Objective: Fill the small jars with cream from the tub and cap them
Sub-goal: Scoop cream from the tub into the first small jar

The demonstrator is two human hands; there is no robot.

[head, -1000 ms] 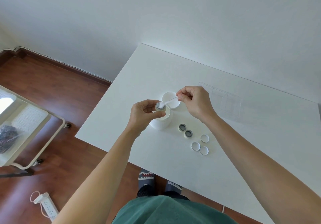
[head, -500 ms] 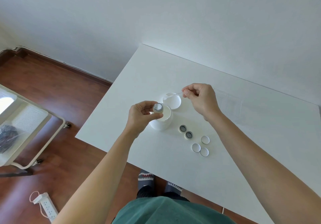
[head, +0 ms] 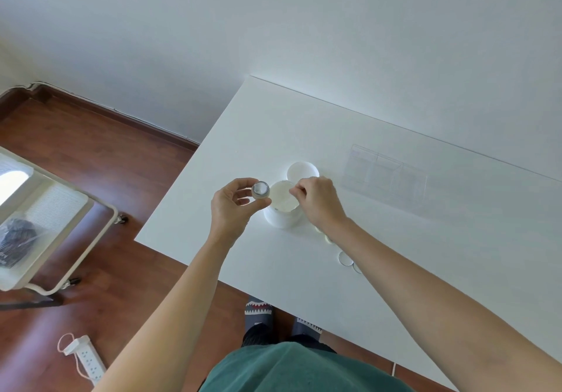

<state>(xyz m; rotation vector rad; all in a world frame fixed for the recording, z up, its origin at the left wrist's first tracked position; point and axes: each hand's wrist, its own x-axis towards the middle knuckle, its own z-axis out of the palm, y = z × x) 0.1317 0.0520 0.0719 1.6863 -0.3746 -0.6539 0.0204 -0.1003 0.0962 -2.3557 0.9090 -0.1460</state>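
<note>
My left hand (head: 232,206) holds a small grey-rimmed jar (head: 260,190) with white cream in it, just left of the open white cream tub (head: 281,209). My right hand (head: 316,201) hovers over the tub's right rim, fingers pinched on a thin white spatula that is mostly hidden. The tub's white lid (head: 302,171) lies behind the tub. Under my right forearm I glimpse small jars (head: 327,239) and white caps (head: 345,259), partly covered.
The white table (head: 304,270) stands against a white wall. A clear plastic organiser box (head: 386,178) sits at the back right of the tub. A white trolley (head: 45,224) stands on the wooden floor to the left, a power strip (head: 86,358) below it.
My right hand drew the spatula away from the held jar, swung back, then came down over the tub. My left hand shifted the jar slightly left.
</note>
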